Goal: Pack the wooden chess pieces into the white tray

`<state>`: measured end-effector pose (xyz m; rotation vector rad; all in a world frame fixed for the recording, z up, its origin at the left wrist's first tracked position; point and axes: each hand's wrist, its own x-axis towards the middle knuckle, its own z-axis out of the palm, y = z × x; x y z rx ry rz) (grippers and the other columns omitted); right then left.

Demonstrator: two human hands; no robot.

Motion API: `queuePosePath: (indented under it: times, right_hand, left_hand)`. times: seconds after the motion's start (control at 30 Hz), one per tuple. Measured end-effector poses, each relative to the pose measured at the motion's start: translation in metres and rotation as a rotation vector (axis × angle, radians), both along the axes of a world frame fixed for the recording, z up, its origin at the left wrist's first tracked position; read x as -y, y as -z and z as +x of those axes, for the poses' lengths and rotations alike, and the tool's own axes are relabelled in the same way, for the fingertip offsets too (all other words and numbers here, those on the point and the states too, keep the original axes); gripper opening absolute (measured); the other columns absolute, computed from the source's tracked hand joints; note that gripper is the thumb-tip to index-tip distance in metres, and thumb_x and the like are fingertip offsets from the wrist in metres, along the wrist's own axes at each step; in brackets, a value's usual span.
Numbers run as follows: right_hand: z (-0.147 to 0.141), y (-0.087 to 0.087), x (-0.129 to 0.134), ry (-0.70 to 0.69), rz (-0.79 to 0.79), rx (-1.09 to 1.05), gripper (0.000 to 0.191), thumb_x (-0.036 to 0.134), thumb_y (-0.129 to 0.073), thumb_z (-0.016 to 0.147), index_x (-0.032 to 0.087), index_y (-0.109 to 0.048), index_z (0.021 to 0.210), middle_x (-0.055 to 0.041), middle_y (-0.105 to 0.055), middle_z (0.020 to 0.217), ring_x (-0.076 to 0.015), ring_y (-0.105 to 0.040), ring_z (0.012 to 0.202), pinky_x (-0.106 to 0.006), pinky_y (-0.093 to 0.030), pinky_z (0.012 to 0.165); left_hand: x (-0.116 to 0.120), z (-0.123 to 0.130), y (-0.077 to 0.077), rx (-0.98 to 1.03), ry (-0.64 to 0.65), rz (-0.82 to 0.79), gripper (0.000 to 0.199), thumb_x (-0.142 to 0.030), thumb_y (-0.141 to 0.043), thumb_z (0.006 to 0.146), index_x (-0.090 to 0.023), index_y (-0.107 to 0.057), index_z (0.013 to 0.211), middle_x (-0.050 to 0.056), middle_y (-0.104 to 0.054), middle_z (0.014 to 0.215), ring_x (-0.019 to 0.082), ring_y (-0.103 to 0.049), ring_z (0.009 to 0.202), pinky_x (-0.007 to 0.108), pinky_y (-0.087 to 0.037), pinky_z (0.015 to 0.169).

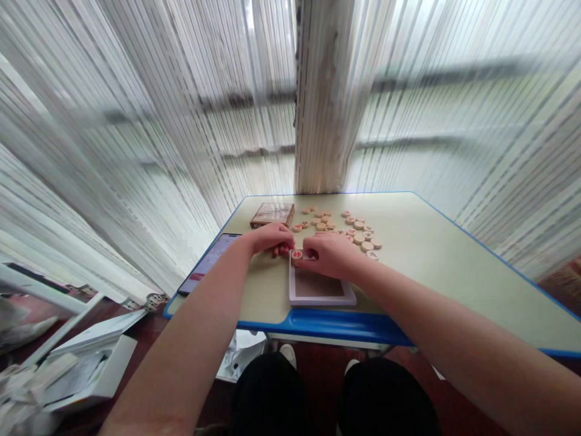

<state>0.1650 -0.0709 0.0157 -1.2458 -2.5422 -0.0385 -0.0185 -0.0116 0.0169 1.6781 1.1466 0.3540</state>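
A shallow white tray point(323, 300) with a brownish floor lies at the table's front edge. At its far left corner sits a round wooden xiangqi piece point(296, 255), its red character facing up. My right hand point(333, 253) reaches over the tray, with thumb and forefinger closed at this piece's right side. Just left of the same corner is my left hand point(275, 237), its fingers curled inward. Whatever those fingers hold, if anything, is hidden. Beyond both hands lie several loose xiangqi pieces point(358, 225), some showing red or dark characters, others blank side up.
A brown patterned box point(273, 214) stands at the table's far left. A phone point(206, 263) with a lit screen lies along the left edge. The pale table point(436, 266) has a blue rim. Striped curtains point(245, 109) hang behind. An open white box point(91, 369) is on the floor at left.
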Motion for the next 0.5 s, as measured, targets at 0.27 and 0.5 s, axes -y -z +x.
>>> queuePosePath:
  times: [0.27,0.5]
  right_hand:
    - [0.028,0.007,-0.035,0.414,0.169,-0.158,0.023,0.029,-0.046,0.084,0.018,-0.067,0.085,-0.0086,-0.067,0.09,-0.0225,-0.05,0.085,-0.03,-0.035,0.071]
    - [0.036,0.019,-0.051,0.341,0.014,-0.076,0.034,0.032,-0.041,0.087,0.026,-0.068,0.107,-0.0006,-0.062,0.119,-0.0252,-0.045,0.101,-0.036,-0.034,0.088]
  left_hand:
    - [0.0,0.0,0.001,-0.06,0.058,0.035,0.023,-0.029,-0.065,0.062,-0.01,-0.07,0.074,0.001,-0.059,0.057,0.006,-0.045,0.043,0.018,-0.036,0.039]
    - [-0.002,-0.001,0.003,-0.056,0.046,0.004,0.021,-0.029,-0.061,0.064,-0.01,-0.068,0.069,0.002,-0.061,0.057,0.006,-0.046,0.041,0.019,-0.035,0.038]
